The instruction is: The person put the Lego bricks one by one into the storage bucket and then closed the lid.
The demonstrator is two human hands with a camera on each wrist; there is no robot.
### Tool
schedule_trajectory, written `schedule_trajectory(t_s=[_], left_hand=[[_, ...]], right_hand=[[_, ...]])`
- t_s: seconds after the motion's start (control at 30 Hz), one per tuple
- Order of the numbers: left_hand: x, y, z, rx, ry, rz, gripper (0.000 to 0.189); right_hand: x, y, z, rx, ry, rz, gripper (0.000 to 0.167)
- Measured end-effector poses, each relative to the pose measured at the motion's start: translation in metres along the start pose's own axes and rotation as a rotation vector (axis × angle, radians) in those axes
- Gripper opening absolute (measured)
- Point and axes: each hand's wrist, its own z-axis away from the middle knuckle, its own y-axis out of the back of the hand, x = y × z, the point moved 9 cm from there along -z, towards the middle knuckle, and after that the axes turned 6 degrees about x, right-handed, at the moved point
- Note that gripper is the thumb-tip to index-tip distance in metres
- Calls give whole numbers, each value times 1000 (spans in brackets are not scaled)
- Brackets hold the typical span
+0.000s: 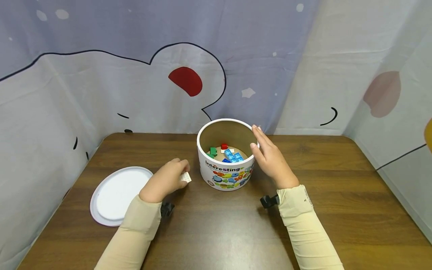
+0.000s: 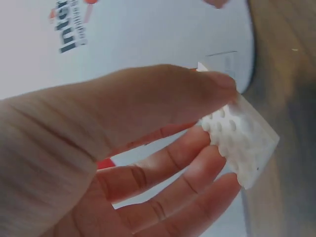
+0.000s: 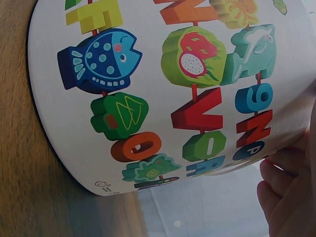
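Between thumb and fingers, my left hand [image 1: 167, 176] pinches a white studded building plate [image 1: 185, 177], just left of a round white tub [image 1: 225, 183]. The left wrist view shows the studs of the plate [image 2: 242, 143] close up, with the thumb on one face and fingertips at its edge. My right hand [image 1: 270, 159] rests against the tub's right rim with its fingers straight. Inside the tub lie light blue bricks [image 1: 233, 155], a green brick [image 1: 213, 151], a red brick [image 1: 224, 146] and a white piece.
A white oval lid [image 1: 121, 193] lies on the wooden table [image 1: 216, 232] at the left, partly behind my left forearm. A printed curtain [image 1: 135, 90] hangs behind the table and along its sides. Black wrist mounts [image 1: 269, 201] stick out from both sleeves.
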Motion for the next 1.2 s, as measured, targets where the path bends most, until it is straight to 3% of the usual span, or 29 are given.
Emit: schedule_trajectory(t_s=[0.23, 0.77, 1.03, 1.2], left_hand=[[13, 21, -4, 66, -57, 70, 25], [58, 69, -22, 232, -119, 109, 30], [70, 74, -37, 286, -123, 204, 32], [72, 70, -51, 340, -143, 254, 19]], right_hand=[[0, 0, 0, -5, -6, 5, 59], [0, 1, 1, -8, -22, 14, 60], [-1, 0, 0, -7, -14, 16, 60], [0, 0, 1, -6, -12, 13, 60]])
